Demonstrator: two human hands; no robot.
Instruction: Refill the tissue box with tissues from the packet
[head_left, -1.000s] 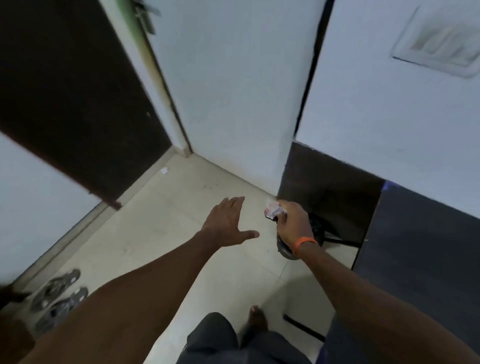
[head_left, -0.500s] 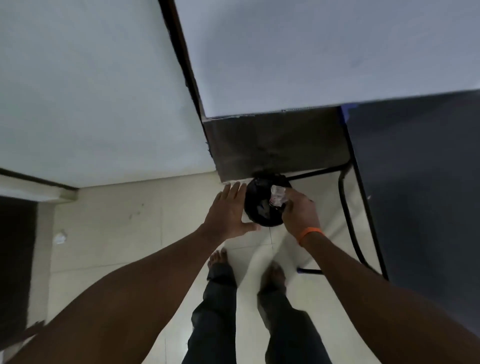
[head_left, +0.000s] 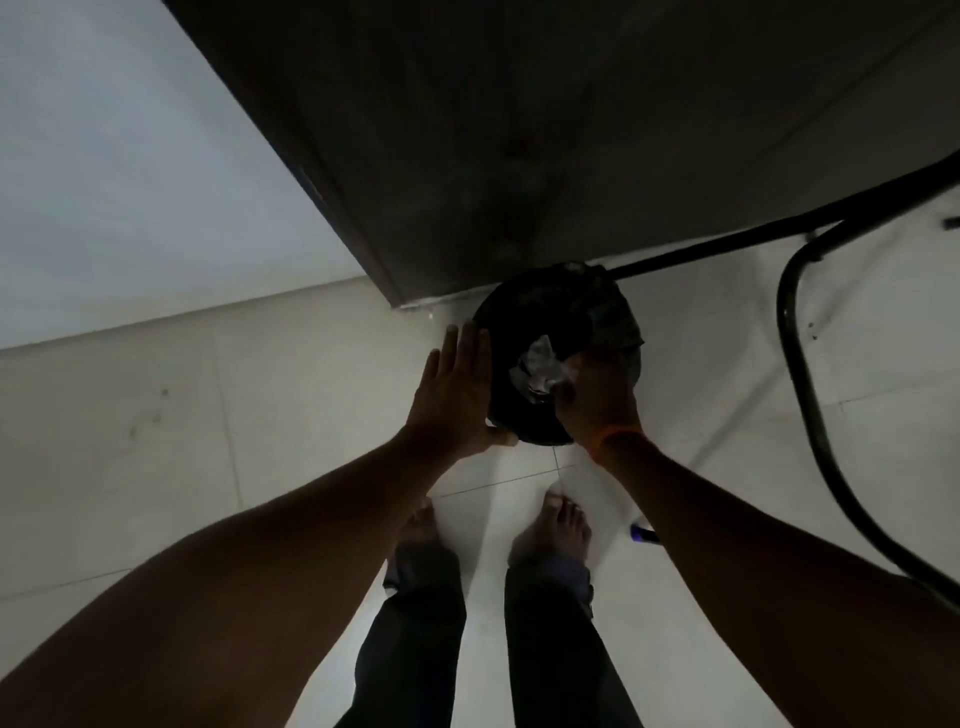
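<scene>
Pale floor tiles (head_left: 156, 441) with thin grout lines are seen from above, dimly lit. A light wall (head_left: 130, 171) is met at upper left. A dark panel (head_left: 519, 130) fills the top. A black tubular frame (head_left: 795, 332) is curved along the right.

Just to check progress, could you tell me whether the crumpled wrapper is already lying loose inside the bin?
No, the right hand grips the wrapper above the bin.

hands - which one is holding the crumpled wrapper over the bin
The right hand, the one with the orange wristband, pinches the crumpled wrapper above the black bin. The left hand is open and flat beside the bin, holding nothing.
</scene>
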